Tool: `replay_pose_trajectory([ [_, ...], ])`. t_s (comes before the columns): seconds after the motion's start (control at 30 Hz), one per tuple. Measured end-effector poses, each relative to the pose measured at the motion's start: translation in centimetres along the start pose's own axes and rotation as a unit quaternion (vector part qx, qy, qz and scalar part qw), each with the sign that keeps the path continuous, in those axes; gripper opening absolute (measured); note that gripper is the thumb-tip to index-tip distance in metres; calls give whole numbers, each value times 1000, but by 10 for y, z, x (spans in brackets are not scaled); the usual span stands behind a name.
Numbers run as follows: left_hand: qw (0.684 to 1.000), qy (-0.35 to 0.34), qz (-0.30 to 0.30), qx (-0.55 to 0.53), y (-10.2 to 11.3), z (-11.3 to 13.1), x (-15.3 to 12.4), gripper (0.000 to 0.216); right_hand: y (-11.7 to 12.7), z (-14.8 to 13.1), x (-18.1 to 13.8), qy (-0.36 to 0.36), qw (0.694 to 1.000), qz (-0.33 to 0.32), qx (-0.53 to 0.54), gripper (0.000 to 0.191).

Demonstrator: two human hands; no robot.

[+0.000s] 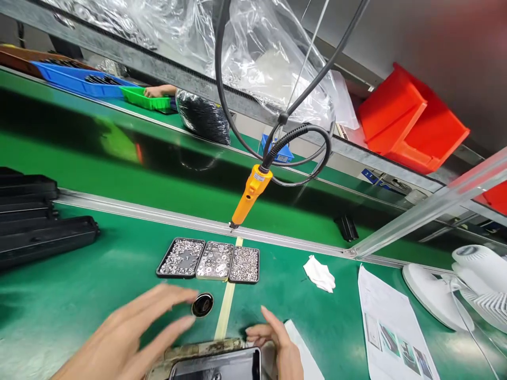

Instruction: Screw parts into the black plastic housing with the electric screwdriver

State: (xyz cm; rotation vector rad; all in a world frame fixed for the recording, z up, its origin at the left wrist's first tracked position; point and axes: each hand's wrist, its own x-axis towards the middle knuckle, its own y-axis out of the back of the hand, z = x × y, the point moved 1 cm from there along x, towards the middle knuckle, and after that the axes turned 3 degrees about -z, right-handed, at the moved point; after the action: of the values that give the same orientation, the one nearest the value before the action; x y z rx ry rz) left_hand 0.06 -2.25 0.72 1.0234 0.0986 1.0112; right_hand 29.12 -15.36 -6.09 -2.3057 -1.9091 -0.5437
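My left hand (146, 324) is open, thumb and forefinger apart on the left side of a small round black dish (203, 305) with a shiny rim. Whether the fingertips touch the dish I cannot tell. My right hand (279, 343) is at the right end of a worn fixture block (206, 348), one finger stretched out and the others loosely bent; nothing shows in it. Between the hands, a black rectangular housing (217, 364) sits at the fixture, cut off by the lower picture edge. Beyond them lie a tray of screws (182, 257), a tray of washers (215, 260) and a tray of small metal parts (244, 264).
A yellow electric screwdriver (251, 195) hangs on its cable above the trays. Black housings (43, 232) are stacked at left. A white cloth (319, 273), an instruction sheet (392, 322) and a white fan (435, 295) are at right. Across the partition shows another person's hand (156, 91).
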Motion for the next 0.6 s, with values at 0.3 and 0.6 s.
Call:
replay_pose_trajectory([
  [0.3,993,-6,-113,26,-39,-25,119,22,-8,-18,15,-165,965,124,160,63],
  [0.6,991,26,-128,-24,-40,-27,123,26,-9,-20,18,-174,973,103,107,59],
])
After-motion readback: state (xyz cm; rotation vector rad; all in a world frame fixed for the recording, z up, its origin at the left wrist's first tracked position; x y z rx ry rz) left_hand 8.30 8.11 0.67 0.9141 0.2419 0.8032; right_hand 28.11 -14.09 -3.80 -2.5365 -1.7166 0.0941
